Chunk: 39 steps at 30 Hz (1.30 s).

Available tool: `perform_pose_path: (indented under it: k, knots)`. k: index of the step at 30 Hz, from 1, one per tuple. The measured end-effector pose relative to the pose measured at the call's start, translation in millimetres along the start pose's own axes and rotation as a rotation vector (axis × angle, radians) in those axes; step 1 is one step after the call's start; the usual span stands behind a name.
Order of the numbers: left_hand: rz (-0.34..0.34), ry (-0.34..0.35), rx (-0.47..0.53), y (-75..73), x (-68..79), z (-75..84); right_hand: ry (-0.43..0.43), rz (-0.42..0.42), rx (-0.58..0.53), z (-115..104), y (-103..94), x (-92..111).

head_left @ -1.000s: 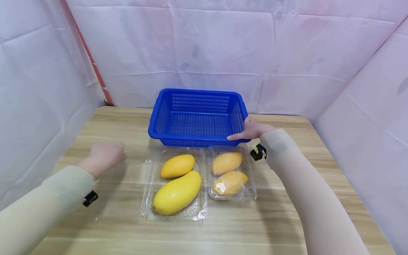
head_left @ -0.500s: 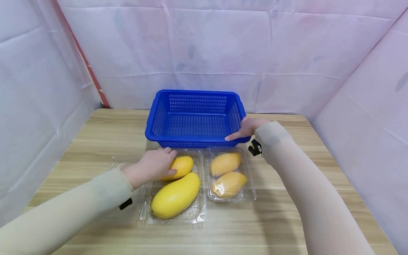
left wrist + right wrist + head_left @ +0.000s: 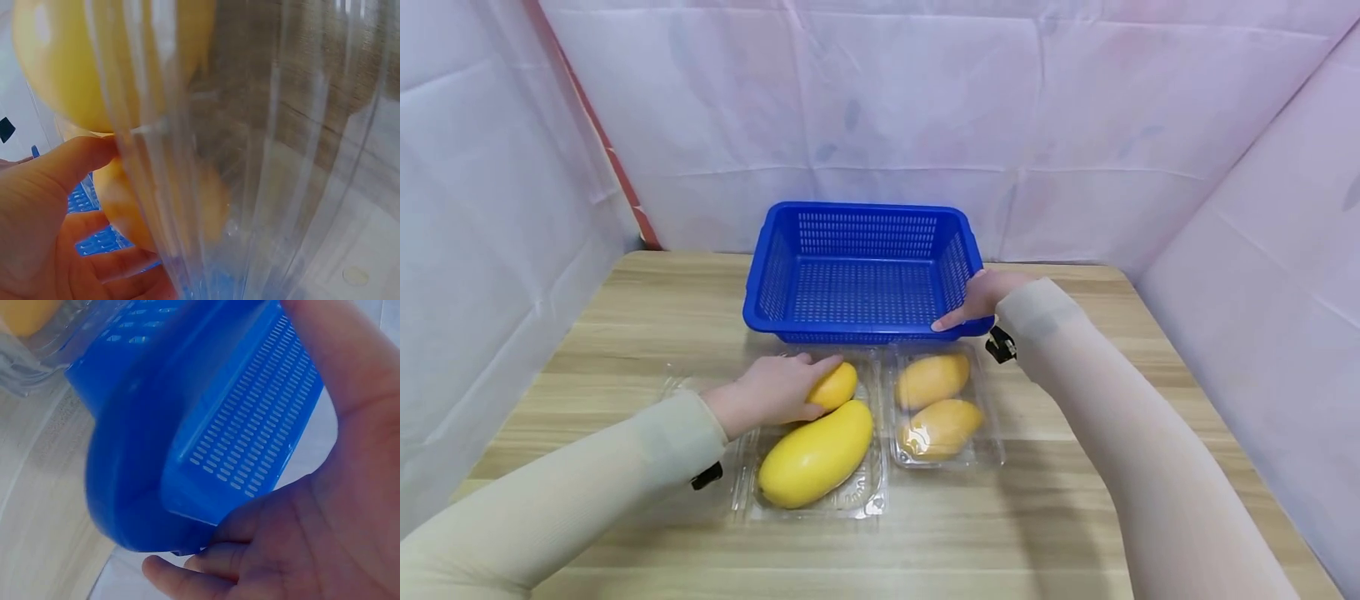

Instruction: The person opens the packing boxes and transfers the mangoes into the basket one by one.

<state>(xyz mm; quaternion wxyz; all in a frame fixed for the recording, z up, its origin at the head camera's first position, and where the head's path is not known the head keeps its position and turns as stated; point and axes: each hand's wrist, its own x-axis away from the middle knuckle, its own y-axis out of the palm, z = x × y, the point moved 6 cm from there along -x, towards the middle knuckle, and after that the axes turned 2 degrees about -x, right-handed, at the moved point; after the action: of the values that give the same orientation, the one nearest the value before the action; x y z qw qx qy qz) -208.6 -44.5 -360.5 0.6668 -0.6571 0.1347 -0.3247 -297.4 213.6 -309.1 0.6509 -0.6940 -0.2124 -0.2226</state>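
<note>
My left hand (image 3: 767,390) grips the smaller mango (image 3: 837,388) in a clear plastic clamshell box (image 3: 874,503). In the left wrist view the thumb and fingers curl round that mango (image 3: 119,203), behind ridged clear plastic (image 3: 300,119). A larger yellow mango (image 3: 815,457) lies just in front of it in the same box. At the back, my right hand (image 3: 981,298) holds the near right corner of a blue slotted basket (image 3: 850,328), thumb over the rim. In the right wrist view its other fingers (image 3: 187,578) are outside the basket corner. Nothing lies in the basket.
A second clear box (image 3: 992,450), apparently closed, holds two mangoes (image 3: 942,428) right of the first, close in front of the basket. The first box's lid lies leftward, partly under my left sleeve (image 3: 677,437). White cloth walls (image 3: 910,100) enclose the wooden table (image 3: 955,542).
My left hand has come in from the left over the box and now wraps the smaller mango. My right hand stays on the basket corner.
</note>
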Motion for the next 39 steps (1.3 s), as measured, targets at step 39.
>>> perform_pose_path:
  k: [39]
  knots:
    - [-0.157,0.016,0.107,-2.0,-4.5,-9.9,-0.521,0.173,-0.528,39.6,34.8,-8.8]
